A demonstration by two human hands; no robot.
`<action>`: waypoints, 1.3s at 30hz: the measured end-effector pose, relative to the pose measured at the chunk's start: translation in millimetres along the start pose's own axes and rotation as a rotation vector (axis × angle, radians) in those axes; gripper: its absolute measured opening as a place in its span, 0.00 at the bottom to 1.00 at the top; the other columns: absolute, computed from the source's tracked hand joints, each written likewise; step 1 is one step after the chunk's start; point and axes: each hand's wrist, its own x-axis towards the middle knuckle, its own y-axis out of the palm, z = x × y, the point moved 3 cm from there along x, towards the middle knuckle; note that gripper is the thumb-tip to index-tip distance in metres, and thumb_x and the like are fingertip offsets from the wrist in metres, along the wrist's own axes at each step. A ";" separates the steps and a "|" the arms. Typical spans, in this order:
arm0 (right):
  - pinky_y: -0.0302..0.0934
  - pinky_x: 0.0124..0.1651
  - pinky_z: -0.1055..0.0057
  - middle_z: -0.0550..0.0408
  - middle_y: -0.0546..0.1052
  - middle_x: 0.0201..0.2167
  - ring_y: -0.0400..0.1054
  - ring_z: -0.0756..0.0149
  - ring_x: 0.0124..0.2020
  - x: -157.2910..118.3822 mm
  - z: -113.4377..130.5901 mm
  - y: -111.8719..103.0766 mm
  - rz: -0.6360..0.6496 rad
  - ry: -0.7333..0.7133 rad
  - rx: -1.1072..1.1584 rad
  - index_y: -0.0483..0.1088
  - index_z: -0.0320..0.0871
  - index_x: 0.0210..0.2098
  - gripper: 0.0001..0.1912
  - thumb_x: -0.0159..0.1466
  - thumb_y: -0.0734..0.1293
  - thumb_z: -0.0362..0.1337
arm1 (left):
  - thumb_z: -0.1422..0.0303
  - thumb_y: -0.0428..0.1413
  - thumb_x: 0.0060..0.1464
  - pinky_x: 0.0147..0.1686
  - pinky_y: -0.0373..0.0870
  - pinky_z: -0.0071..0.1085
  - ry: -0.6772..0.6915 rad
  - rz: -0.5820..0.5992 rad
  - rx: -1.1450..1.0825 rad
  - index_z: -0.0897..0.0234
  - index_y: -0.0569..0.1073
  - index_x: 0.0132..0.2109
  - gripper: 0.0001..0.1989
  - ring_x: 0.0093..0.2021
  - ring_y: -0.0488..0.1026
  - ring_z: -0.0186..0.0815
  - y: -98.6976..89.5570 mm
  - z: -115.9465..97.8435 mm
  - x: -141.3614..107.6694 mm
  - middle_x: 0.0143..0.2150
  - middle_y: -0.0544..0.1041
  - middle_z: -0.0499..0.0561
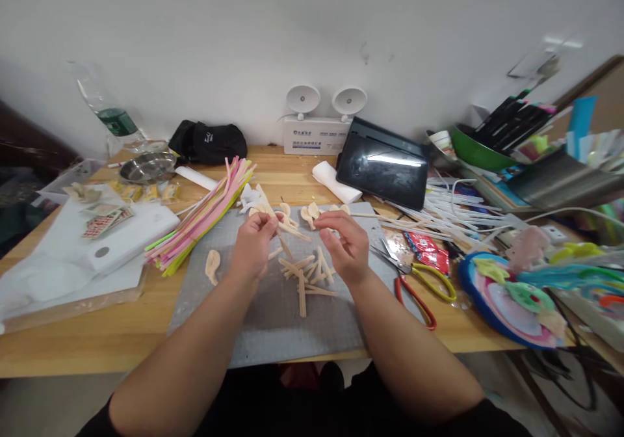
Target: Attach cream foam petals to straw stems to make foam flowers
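Cream fuzzy strips (pixel 292 230) are pinched between the thumb and fingers of my left hand (pixel 253 245), above a grey mat (pixel 263 343). To their right is my right hand (pixel 345 245), its fingers bent and thumb apart, close to a cream looped piece (pixel 309 214) in the picture; whether it touches that piece is unclear. Several short cream strips (pixel 302 294) lie in a loose pile between my forearms. One cream curled piece (pixel 212 266) rests alone on the left of the mat. More looped pieces sit along the mat's back edge, partly hidden by my hands.
Pink and yellow-green strips (pixel 205 219) lie left of the mat. Red-handled pliers (pixel 414 297) and yellow-handled scissors (pixel 433 279) are at its right edge. Behind stand a black tray (pixel 385 167) and a two-lamp light (pixel 316 134). A blue-rimmed disc (pixel 507 307) lies at right.
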 end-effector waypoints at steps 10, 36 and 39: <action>0.61 0.26 0.75 0.57 0.71 0.22 0.67 0.73 0.23 -15.5 -14.9 45.3 0.542 0.675 0.586 0.64 0.40 0.28 0.18 0.59 0.56 0.50 | 0.67 0.56 0.43 0.23 0.62 0.22 0.035 0.165 0.129 0.66 0.65 0.28 0.08 0.25 0.66 0.25 15.6 -0.3 -17.6 0.35 0.70 0.47; 0.53 0.26 0.75 0.58 0.66 0.17 0.60 0.74 0.20 -14.8 -10.3 45.8 0.518 0.433 0.220 0.61 0.40 0.20 0.18 0.61 0.54 0.44 | 0.64 0.56 0.44 0.18 0.60 0.24 -0.087 0.184 -0.092 0.66 0.71 0.29 0.08 0.18 0.62 0.25 18.4 4.6 -18.1 0.29 0.73 0.48; 0.56 0.32 0.72 0.55 0.71 0.25 0.63 0.70 0.28 -7.6 -10.9 31.6 0.393 0.315 0.055 0.67 0.41 0.27 0.12 0.59 0.59 0.42 | 0.66 0.56 0.43 0.29 0.65 0.26 0.021 0.145 -0.007 0.66 0.72 0.28 0.06 0.26 0.68 0.29 15.4 0.1 -16.8 0.27 0.74 0.48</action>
